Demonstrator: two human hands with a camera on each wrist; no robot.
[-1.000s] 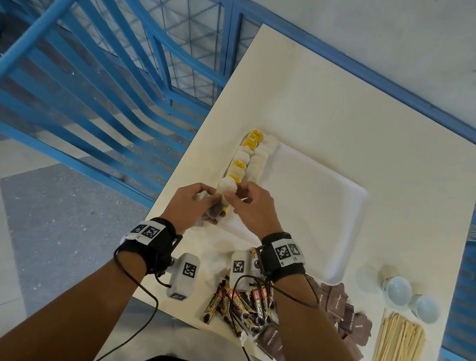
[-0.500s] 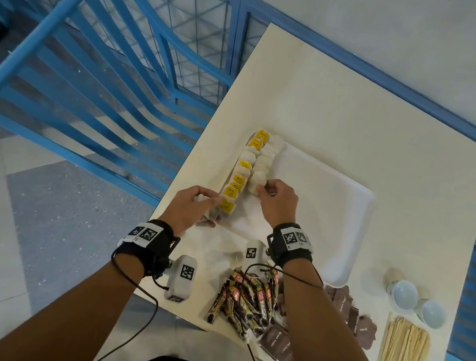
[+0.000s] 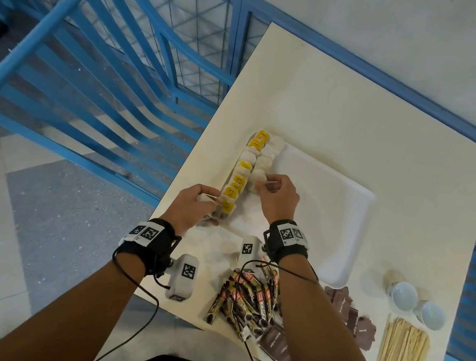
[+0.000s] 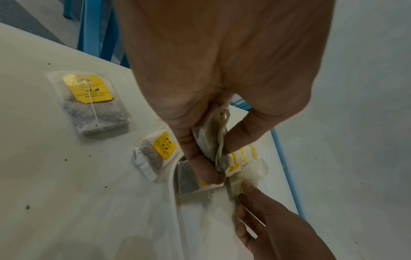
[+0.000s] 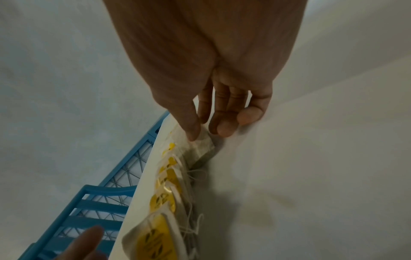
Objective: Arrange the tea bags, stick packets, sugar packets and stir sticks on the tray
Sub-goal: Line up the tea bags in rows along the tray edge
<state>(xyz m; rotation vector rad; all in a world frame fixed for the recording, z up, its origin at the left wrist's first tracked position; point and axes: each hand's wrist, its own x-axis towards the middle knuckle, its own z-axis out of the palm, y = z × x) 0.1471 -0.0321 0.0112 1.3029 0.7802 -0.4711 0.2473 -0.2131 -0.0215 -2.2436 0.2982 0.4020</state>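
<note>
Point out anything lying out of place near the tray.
Two yellow-tagged tea bags lie loose on the cream table, outside the white tray's rim, apart from the tea-bag row inside.

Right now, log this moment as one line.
left hand: holds tea bag | right hand: placing tea bag on tray | stick packets, stir sticks: untouched

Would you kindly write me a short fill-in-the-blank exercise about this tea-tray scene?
1. The tea bags are lined up along the ____ edge of the white tray.
2. The tags on the tea bags are ____ in colour.
3. The wooden stir sticks lie on the ____, not on the tray.
4. The left hand grips a ____.

Missing words: left; yellow; table; tea bag
</note>
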